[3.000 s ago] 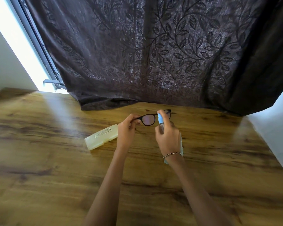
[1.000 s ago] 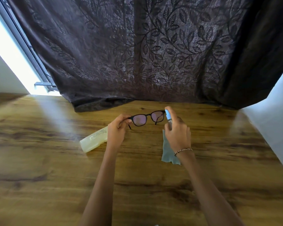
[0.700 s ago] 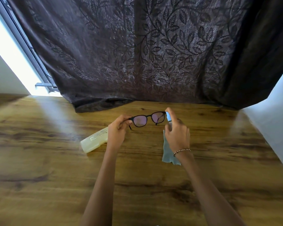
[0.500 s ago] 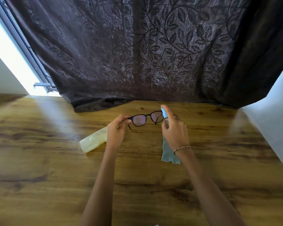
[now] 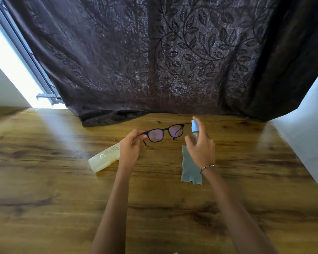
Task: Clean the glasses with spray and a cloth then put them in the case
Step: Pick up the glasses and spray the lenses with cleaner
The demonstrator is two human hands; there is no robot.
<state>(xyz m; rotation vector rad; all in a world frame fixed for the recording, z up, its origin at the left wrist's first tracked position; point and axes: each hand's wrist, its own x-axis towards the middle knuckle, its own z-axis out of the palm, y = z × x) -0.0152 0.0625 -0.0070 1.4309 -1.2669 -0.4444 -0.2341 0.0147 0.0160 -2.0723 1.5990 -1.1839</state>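
Your left hand (image 5: 129,146) pinches the glasses (image 5: 155,135) by the outer corner of the frame, thumb and fingertips curled round it, and holds them above the worktop (image 5: 44,189) with the lenses facing you and the temples unfolded. Your right hand (image 5: 200,145) is just to the right of the glasses, not touching them. It is wrapped round the small spray bottle (image 5: 194,127), with the index finger raised over its pale blue head, which is level with the right lens. The grey-blue cloth (image 5: 189,167) shows under that hand and wrist; you cannot tell here whether it hangs from your fingers or lies flat. The pale, closed case (image 5: 104,159) lies on the worktop beside your left wrist, partly hidden by the hand. A dark leaf-patterned curtain (image 5: 154,61) hangs behind.
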